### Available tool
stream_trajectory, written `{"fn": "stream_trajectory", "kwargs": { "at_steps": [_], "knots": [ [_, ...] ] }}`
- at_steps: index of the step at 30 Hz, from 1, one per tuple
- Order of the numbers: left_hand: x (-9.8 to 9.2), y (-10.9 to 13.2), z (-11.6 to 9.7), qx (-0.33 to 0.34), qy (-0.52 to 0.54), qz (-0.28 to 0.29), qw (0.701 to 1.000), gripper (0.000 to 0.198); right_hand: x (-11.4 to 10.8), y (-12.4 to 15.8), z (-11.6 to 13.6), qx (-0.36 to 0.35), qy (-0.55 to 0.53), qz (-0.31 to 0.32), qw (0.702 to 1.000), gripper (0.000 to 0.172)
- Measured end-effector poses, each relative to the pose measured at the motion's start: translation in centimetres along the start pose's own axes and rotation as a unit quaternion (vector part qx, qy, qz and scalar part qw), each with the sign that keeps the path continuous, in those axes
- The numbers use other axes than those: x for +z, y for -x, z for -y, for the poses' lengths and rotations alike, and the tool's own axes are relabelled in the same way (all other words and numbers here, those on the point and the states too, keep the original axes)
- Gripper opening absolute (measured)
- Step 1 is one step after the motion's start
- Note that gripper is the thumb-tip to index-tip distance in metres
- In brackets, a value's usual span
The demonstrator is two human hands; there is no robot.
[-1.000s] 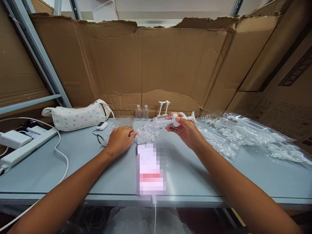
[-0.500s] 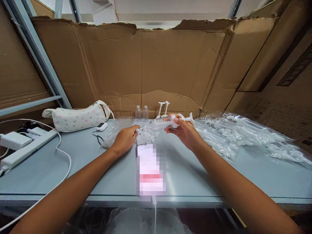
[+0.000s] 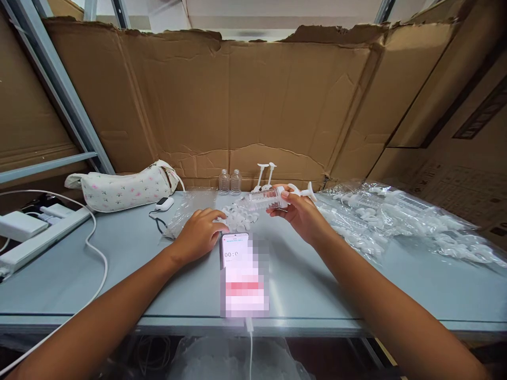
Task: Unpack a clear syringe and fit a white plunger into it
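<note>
Syringe barrel (image 3: 266, 199), clear plastic, sits a little above the middle of the frame, held level over the grey table (image 3: 119, 274) with its white plunger (image 3: 307, 192) sticking out to the right. The right hand (image 3: 301, 215) has it: fingers curled round the barrel from below, thumb pressed on top near the plunger end, so the grip is closed on it. Just left and below, the left hand (image 3: 200, 233) lies palm down on the table, fingers bent and loosely spread, their tips at the edge of a heap of small white caps (image 3: 240, 215). Whether it has pinched one I cannot tell; the fingertips hide that.

Right below the heap, in the centre of the frame, a phone (image 3: 242, 274) lies flat with its screen lit, a white cable running off the table's near edge. Behind the hands, against the torn cardboard wall (image 3: 257, 105), stand two small clear bottles (image 3: 229, 182) and two upright white plungers (image 3: 266, 177). At the right of the frame a spread of clear plastic bags (image 3: 396, 216) holds more syringe parts. Toward the middle left lies a flowered fabric pouch (image 3: 122, 188), with a small white device (image 3: 163, 203) just beside it, and at the far left a power strip (image 3: 35, 237) with a white cord looping across the table.
</note>
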State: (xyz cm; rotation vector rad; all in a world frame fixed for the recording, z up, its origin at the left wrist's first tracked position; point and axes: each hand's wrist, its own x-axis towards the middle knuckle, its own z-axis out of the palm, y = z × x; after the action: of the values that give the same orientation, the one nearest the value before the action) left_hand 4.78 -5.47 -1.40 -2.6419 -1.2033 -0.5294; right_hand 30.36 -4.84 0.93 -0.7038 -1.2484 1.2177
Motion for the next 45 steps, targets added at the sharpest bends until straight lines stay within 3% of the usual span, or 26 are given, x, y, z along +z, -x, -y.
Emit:
{"fn": "stream_trajectory", "kwargs": {
  "at_steps": [6,11,19,23,33,41,45],
  "knots": [
    [0.2,0.2,-0.1,0.024,-0.018,0.014,0.999,0.038,0.0,0.0,0.0,0.001,0.007,-0.001,1.0,0.029],
    [0.1,0.4,0.0,0.051,0.012,-0.014,0.999,0.037,-0.1,-0.1,-0.1,-0.002,0.002,0.002,1.0,0.027],
    [-0.1,0.3,-0.3,0.009,0.045,-0.028,0.999,0.035,-0.3,-0.2,-0.5,-0.003,0.012,-0.004,1.0,0.025],
    [-0.2,0.5,-0.4,0.0,0.09,0.003,0.996,0.041,-0.3,-0.1,-0.5,-0.004,0.017,-0.002,1.0,0.025],
    [-0.9,0.9,-0.8,0.054,0.161,0.076,0.983,0.057,-0.1,0.0,-0.3,-0.002,0.031,0.007,0.999,0.027],
    [-0.8,1.4,-4.0,0.124,0.216,0.11,0.962,0.086,-0.3,-0.1,-0.3,0.007,0.037,-0.001,0.999,0.03],
    [-0.7,1.5,-5.1,0.122,0.225,0.137,0.957,0.096,-0.4,-0.1,-0.3,0.003,0.037,-0.007,0.999,0.029]
  ]
}}
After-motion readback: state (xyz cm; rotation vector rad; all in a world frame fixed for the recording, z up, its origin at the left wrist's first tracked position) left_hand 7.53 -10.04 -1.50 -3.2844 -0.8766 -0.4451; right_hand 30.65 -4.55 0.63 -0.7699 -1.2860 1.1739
